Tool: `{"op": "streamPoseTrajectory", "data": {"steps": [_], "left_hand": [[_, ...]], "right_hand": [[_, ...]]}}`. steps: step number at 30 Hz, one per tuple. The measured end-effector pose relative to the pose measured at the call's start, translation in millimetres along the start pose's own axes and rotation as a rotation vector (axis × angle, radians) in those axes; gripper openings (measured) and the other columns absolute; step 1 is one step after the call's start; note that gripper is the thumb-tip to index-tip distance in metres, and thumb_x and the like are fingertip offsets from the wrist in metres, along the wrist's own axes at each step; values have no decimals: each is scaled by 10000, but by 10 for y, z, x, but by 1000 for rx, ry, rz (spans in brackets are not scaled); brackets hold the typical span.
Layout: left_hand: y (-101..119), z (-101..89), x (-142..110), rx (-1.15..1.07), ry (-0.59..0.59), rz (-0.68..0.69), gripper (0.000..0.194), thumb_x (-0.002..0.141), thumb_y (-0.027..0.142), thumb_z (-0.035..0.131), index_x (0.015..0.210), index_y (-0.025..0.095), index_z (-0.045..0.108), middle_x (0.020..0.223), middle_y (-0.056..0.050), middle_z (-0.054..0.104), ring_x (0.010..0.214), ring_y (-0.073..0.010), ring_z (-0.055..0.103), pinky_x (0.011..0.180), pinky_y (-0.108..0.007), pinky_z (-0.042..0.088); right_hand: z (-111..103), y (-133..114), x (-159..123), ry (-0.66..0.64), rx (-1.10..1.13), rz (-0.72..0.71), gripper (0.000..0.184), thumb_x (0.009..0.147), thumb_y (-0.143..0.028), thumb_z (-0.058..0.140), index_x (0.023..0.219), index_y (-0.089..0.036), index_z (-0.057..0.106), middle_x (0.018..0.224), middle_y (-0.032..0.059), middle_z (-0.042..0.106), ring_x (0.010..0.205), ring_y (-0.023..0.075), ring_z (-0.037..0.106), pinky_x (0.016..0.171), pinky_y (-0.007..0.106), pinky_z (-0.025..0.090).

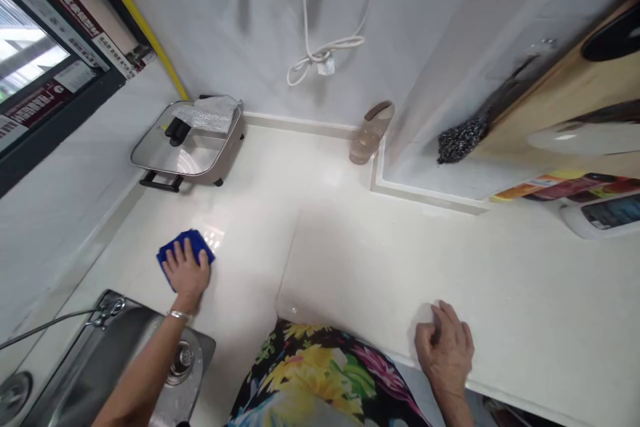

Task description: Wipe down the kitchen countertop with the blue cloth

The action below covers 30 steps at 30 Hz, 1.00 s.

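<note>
My left hand (187, 272) lies flat on a folded blue cloth (203, 241), its fingers spread and pressing it against the white countertop (340, 253). The cloth's corners stick out past my fingertips, and a bracelet circles that wrist. Near the counter's front edge rests my right hand (445, 345), with its fingers curled in and the thumb bent toward the index finger. Nothing shows in its grip, though the palm is hidden.
A lidded electric pan (200, 167) stands in the back left corner. The metal sink (125, 327) lies under my left forearm. A brownish translucent holder (371, 133) stands by the wall corner. At right are a steel scrubber (461, 140) and white bottle (600, 217).
</note>
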<state>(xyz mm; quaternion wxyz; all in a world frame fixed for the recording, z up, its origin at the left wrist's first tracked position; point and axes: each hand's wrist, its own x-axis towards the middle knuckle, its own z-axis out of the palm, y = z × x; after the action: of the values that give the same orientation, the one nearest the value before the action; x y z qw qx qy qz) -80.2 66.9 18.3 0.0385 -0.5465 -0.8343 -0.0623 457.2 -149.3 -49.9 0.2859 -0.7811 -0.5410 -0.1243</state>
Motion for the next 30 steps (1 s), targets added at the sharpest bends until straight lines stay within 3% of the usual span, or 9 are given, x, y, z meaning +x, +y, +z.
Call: {"op": "streamPoseTrajectory", "data": {"steps": [7,12,20,25,30], "left_hand": [[897,97,-829,-151,-30,529,660,979,419,392,1586,173,317,1655,-135,280,1551,-363,152,1234,-630,171],[1574,162,-1152,-288,-41,855,742,951,362,494,1620,221,205,1684,-112,184,1556,-372,109,1238,-643,163],[2887,191,-1687,-382,-228,1276,766,933,423,517,1609,193,243,1696,-106,112,1562,-373,46,1262,-618,81],[3425,256,-1701,-447,-259,1399,703,927,461,531,1560,202,371,1672,-113,235,1557,-355,129,1259,-590,140],[3578,291,-1281,-495,-254,1457,625,921,458,546,1503,242,471,1621,-77,374,1543,-320,212,1254,-537,207]], "right_hand": [[52,18,-23,9,35,9,431,871,-210,520,1295,-146,563,1387,141,602,1264,259,582,1172,517,363],[65,-25,1,27,49,27,405,888,-201,513,1289,-170,554,1391,120,602,1300,235,557,1203,504,331],[66,-36,24,45,107,35,413,920,-164,487,1330,-175,533,1368,115,618,1312,224,553,1204,507,346],[69,-32,43,61,110,36,394,919,-140,473,1303,-183,550,1360,115,623,1287,223,574,1180,512,390],[46,-58,72,44,92,34,406,910,-109,470,1303,-177,547,1364,123,618,1304,228,560,1174,531,399]]}}
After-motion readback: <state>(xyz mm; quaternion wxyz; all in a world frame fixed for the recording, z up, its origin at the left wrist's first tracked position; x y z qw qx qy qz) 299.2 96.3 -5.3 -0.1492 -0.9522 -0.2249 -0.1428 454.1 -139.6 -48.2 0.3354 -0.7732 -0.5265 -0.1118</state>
